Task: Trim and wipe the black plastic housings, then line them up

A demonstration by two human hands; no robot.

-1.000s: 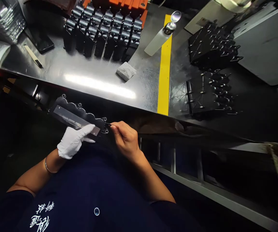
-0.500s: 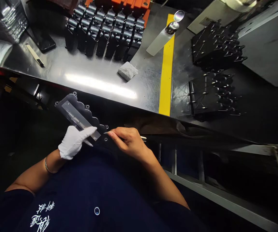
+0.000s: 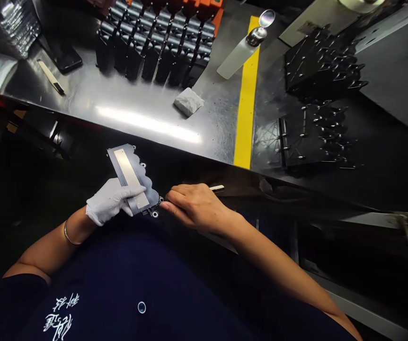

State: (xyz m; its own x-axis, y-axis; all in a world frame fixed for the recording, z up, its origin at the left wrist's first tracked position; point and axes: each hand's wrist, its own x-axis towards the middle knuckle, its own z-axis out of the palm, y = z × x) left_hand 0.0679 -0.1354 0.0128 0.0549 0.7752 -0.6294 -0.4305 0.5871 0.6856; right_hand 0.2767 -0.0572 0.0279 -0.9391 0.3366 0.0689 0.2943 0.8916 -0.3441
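My left hand [image 3: 110,199], in a white glove, is closed on a dark scallop-edged part [image 3: 148,183] with ring-shaped lugs, its thumb pressing across the pale flat strip [image 3: 128,171] on its face. The part is held slanted in front of the bench edge. My bare right hand [image 3: 197,206] is closed around a slim cream-handled knife [image 3: 217,188], whose handle end sticks out behind the knuckles. Its fingertips are at the lug on the part's lower right corner. My fingers hide the knife's front end.
On the metal bench [image 3: 136,102] stand several black scalloped parts [image 3: 154,42] in a row. A crumpled white wad [image 3: 189,102], a white bottle [image 3: 237,54], a yellow stripe [image 3: 245,111] and another cream-handled tool [image 3: 50,76] lie there. More black parts [image 3: 321,66] are stacked at right.
The part has turned in my left hand, so its pale strip now shows bright and it stands steeper. My right hand has rolled over, with its fingertips close against the corner lug.
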